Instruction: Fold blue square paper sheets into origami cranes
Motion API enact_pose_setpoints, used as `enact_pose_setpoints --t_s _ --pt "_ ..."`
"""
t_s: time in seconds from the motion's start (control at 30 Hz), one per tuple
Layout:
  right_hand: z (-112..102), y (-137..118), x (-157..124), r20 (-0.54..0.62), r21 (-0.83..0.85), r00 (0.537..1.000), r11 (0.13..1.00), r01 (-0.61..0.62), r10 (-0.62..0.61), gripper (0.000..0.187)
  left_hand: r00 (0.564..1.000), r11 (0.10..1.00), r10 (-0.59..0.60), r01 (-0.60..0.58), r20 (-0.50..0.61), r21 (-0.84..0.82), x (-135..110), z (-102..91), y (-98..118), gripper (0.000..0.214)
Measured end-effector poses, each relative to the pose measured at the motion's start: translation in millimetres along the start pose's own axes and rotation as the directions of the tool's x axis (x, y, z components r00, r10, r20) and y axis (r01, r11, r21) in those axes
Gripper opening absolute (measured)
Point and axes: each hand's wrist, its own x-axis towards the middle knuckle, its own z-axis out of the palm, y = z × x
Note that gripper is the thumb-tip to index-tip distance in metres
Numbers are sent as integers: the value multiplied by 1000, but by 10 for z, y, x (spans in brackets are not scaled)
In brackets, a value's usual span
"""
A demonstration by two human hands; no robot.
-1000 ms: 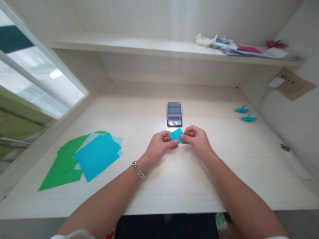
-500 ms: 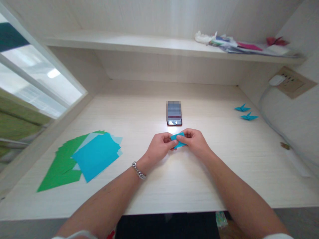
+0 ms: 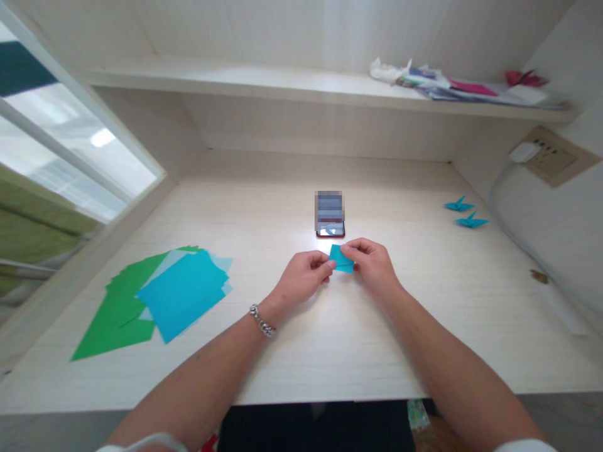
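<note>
Presently, the screen of the phone (image 3: pixel 330 230) is mostly blurred, so I cannot read it. Just on the phone's near side, my left hand (image 3: pixel 306 274) and right hand (image 3: pixel 374 262) pinch the small blue folded paper (image 3: pixel 340 259) between thumbs and fingers; compared with half a second ago, my right thumb has moved from the paper's middle to its upper edge.

The small folded square (image 3: pixel 341 259) is smooth, matt blue paper. The blue sheets (image 3: pixel 183 295) and green sheets (image 3: pixel 110 320) at left are matt paper. The phone screen (image 3: pixel 330 230) is glossy. The bracelet (image 3: pixel 262 321) is polished metal. The desktop (image 3: pixel 330 351) has a slightly glossy wood-grain finish. The drape (image 3: pixel 42 216) at left is probably cloth.
</note>
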Motion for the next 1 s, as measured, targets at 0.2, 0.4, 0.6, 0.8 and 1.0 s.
enact_pose_setpoints --t_s 0.2,0.4,0.6,0.8,1.0 --pt "-68 -49 42 -110 58 993 998 -36 42 24 991 1000 -6 8 -130 14 58 -89 -118 24" --pt "-95 -73 58 -111 86 993 996 -40 49 24 988 987 -7 -18 -157 -159 74 -75 -100 26" --pt "-5 -58 -9 -10 66 999 997 -32 33 25 997 986 -12 -1 -76 -167 21 -10 4 22" --pt "-63 -10 25 140 -85 990 996 6 6 22 966 990 16 -52 -260 -134 39 -103 2 22" --pt "-62 -35 -3 202 -335 965 914 228 -167 19 966 991 133 -123 -220 59 0 -129 35 18"
